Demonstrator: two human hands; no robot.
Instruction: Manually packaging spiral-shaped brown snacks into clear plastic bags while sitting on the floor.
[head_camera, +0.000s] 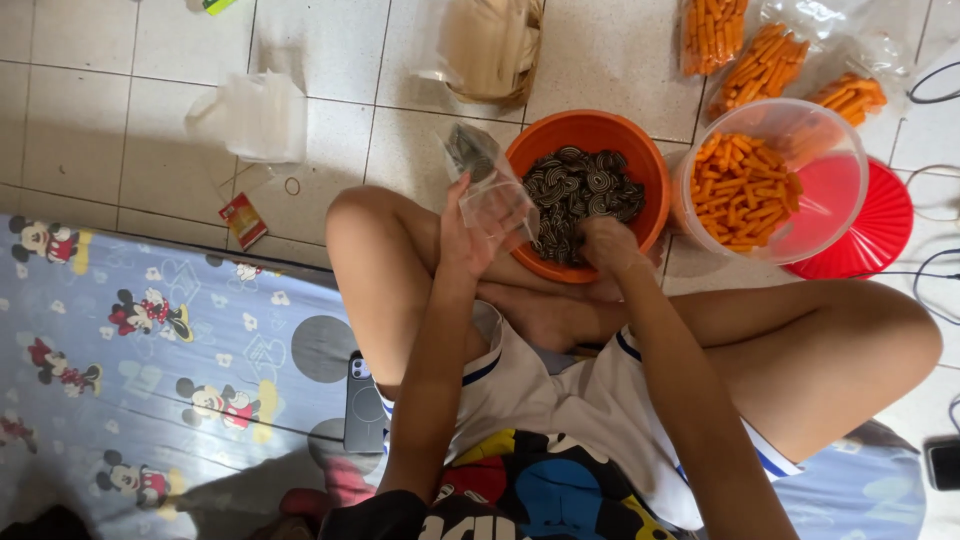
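I sit cross-legged on the floor. My left hand (463, 235) holds up a small clear plastic bag (485, 180) with a few dark spiral snacks in its top. My right hand (608, 245) is fisted inside the orange bowl (590, 130), down among the black-and-white spiral snacks (580, 190); whether it grips any is hidden. The bowl rests on the tiles just in front of my shins.
A clear tub of orange stick snacks (745, 185) stands right of the bowl beside a red lid (880, 225). Bags of orange sticks (770, 55) lie behind. Empty plastic bags (255, 115), a small red packet (243, 220), a phone (363, 405) on a patterned mat.
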